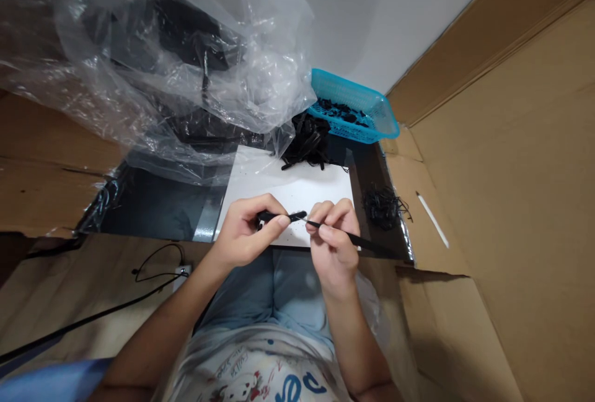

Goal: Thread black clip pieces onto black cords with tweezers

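Observation:
My left hand (253, 228) is closed, thumb against fingers, on a small black strip (297, 216) whose end sticks out to the right. My right hand (335, 235) pinches a slim black tool with a thin metal tip (356, 240). That tip meets the strip's end between the two hands; whether the tool is tweezers or a blade I cannot make out. Beneath the hands lies a white board (288, 188) with tiny dark specks on it. A pile of black strips (307, 142) rests at the board's far edge.
Behind the pile stands a blue basket (385, 118) with black pieces inside. Tangled thin black scraps (383, 207) lie right of the board on the dark tabletop (158, 201). Clear plastic sheeting (274, 74) bulges in from the far left. A white stick (432, 219) lies on cardboard (515, 142).

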The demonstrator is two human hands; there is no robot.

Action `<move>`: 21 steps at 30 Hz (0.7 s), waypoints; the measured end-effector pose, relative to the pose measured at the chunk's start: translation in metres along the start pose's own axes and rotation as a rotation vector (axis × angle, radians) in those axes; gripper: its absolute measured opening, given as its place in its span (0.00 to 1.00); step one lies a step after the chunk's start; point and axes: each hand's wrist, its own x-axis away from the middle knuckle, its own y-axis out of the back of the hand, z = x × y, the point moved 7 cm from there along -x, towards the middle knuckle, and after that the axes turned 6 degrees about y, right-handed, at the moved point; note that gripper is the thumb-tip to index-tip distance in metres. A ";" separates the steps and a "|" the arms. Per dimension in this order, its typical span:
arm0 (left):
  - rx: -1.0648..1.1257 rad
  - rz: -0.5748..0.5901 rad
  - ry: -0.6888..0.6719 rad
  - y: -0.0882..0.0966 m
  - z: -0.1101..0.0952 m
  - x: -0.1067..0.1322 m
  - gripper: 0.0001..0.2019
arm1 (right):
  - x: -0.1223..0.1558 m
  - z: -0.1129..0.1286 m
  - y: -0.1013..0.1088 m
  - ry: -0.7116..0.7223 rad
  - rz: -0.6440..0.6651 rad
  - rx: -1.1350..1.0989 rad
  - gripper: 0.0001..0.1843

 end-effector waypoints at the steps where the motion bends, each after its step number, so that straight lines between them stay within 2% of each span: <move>1: 0.016 0.004 0.012 -0.001 0.000 0.000 0.09 | 0.001 -0.003 0.000 -0.032 -0.034 -0.045 0.06; 4: 0.039 0.018 0.036 -0.004 -0.001 -0.002 0.09 | 0.004 -0.011 0.002 -0.101 -0.126 -0.145 0.06; 12: 0.076 0.071 0.023 -0.017 0.000 -0.006 0.09 | 0.000 -0.018 0.007 -0.161 -0.233 -0.280 0.08; 14: 0.082 0.079 0.050 -0.020 0.006 -0.005 0.10 | -0.005 -0.015 0.009 -0.121 -0.244 -0.283 0.09; 17: 0.073 0.025 0.080 -0.016 0.013 -0.004 0.11 | -0.009 -0.007 0.013 -0.043 -0.230 -0.225 0.08; 21: 0.015 -0.031 0.041 -0.008 0.010 -0.003 0.10 | -0.006 0.011 0.015 0.151 -0.141 -0.035 0.06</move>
